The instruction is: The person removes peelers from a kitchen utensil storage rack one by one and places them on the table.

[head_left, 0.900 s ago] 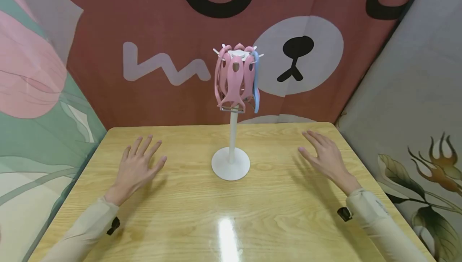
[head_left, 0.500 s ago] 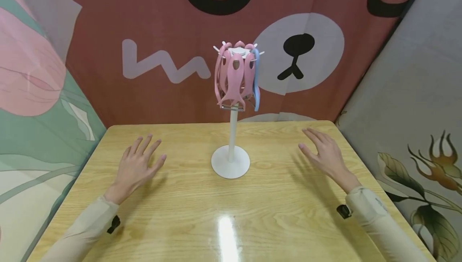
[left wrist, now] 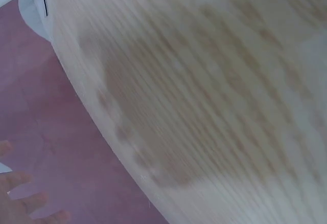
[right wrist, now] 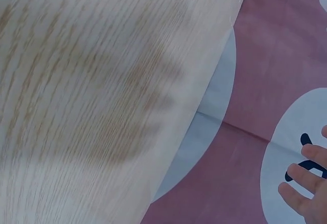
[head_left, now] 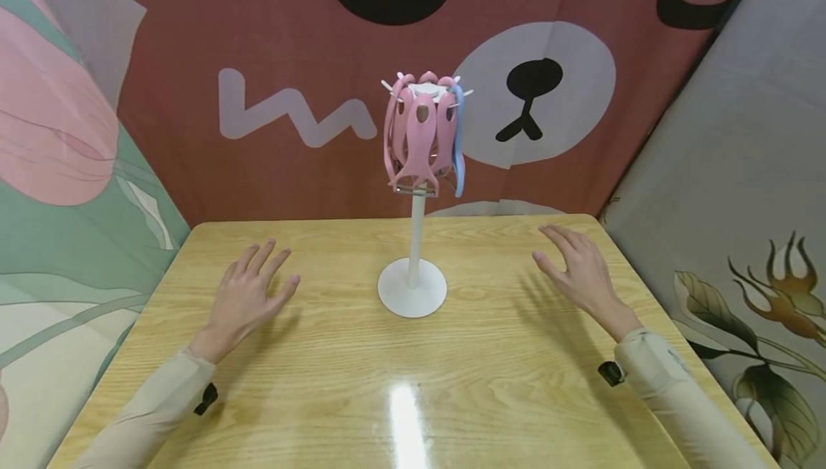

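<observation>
A white stand (head_left: 416, 236) with a round base stands upright at the table's far middle in the head view. Several pink peelers (head_left: 422, 135) hang from the prongs round its top, with metal blades at their lower ends. One blue peeler (head_left: 459, 140) hangs at the right side. Left of the stand, my left hand (head_left: 241, 302) hovers over the table with fingers spread, holding nothing. On the other side my right hand (head_left: 586, 274) is held above the table, fingers extended and nothing in them. Fingertips of the left hand (left wrist: 23, 203) and right hand (right wrist: 309, 183) show at the wrist views' edges.
The wooden table (head_left: 361, 376) has a bright light reflection near its front. Behind it hangs a reddish-brown cloth (head_left: 290, 31) with a cartoon face. Patterned cloths (head_left: 58, 254) close off the left side and the right.
The head view has tilted slightly, so the stand and table sit a little higher in it. Both hands stay almost where they were, still apart from the stand.
</observation>
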A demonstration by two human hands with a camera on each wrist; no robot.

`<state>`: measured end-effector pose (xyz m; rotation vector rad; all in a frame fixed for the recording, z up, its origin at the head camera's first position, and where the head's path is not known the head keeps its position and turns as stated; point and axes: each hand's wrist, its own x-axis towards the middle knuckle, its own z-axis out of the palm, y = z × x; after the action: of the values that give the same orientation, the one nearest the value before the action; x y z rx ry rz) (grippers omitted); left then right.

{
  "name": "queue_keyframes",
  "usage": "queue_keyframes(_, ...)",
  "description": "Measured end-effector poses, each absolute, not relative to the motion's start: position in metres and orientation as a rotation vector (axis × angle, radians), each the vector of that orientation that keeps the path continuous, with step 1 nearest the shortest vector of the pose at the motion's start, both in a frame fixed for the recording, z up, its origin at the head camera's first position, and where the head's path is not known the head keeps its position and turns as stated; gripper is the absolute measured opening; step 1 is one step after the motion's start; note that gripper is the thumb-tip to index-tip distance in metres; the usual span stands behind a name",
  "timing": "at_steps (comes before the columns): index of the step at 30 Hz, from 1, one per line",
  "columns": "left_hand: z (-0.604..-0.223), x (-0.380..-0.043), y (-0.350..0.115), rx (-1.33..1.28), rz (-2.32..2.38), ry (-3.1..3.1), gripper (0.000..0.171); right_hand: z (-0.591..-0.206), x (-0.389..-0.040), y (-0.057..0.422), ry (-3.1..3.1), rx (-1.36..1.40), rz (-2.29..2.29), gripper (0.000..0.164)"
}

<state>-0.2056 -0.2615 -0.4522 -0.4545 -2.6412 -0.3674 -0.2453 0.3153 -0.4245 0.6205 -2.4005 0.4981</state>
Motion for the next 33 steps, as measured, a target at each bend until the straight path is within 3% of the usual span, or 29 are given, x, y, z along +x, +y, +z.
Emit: queue_keyframes(33, -0.46, -0.208, -0.248, -0.455, -0.475, -2.581, 0.054, -0.419, -0.248, 0.301, -2.329, 0.595, 0.573, 0.045)
